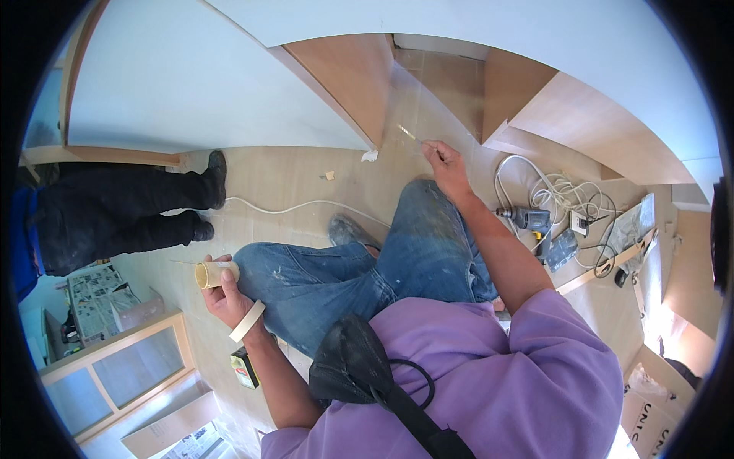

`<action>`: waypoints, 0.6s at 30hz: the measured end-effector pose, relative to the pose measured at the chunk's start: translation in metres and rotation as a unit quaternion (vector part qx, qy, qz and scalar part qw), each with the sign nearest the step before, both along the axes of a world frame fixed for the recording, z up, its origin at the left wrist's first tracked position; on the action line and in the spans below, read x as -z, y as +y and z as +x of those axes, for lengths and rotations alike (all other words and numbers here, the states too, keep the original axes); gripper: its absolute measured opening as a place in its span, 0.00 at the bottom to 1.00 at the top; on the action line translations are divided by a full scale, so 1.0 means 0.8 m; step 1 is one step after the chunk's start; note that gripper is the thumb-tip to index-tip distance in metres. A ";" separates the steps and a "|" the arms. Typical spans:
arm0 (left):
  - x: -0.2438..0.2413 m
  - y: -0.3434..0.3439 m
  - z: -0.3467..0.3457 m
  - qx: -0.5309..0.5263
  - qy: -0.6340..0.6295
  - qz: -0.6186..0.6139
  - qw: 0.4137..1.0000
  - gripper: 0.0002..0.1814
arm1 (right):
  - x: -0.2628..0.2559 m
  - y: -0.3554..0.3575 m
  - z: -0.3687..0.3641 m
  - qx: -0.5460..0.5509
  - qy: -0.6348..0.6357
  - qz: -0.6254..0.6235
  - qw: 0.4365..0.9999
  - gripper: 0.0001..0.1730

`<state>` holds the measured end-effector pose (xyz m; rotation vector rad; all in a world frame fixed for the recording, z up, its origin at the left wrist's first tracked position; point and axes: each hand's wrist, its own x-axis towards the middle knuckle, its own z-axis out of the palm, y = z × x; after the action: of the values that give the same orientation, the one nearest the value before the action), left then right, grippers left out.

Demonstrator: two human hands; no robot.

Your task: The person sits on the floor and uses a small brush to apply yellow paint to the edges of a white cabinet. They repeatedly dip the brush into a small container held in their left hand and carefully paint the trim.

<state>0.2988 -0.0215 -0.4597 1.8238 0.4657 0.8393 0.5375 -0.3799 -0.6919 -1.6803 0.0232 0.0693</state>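
Note:
My left hand (226, 295) rests by my knee and grips a small open jar (215, 274) with a cream-coloured rim, tilted on its side in this view. A thin stick-like piece juts out beside the jar's mouth. Around my left wrist sits a pale roll of tape (248, 321). In front of my other knee, my right hand (446, 163) pinches a thin brush-like tool (408, 133), its pale tip pointing toward the open base of a white and wood cabinet (344, 74). What coats the tip is too small to tell.
A person in dark trousers (114, 212) stands at the left. A white cable (309, 203) crosses the floor. On the right lie a power drill (530, 219), coiled cords (559, 189) and a wooden strip (619, 258). A small box (245, 369) lies near my left forearm; a framed panel (137, 367) is lower left.

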 end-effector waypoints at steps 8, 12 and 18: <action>0.001 -0.003 0.005 0.014 -0.008 -0.010 1.000 0.26 | -0.052 0.006 0.032 -0.088 -0.020 -0.037 0.995 0.17; 0.001 -0.002 0.003 0.000 -0.012 -0.008 1.000 0.29 | -0.090 0.016 0.046 -0.101 -0.064 -0.072 0.990 0.17; -0.002 -0.008 0.005 -0.012 0.002 0.000 1.000 0.29 | -0.130 0.025 0.075 -0.145 -0.064 -0.084 0.984 0.17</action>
<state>0.3026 -0.0277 -0.4585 1.8237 0.4918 0.8513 0.5977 -0.3603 -0.5882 -1.8445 -0.3208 0.1829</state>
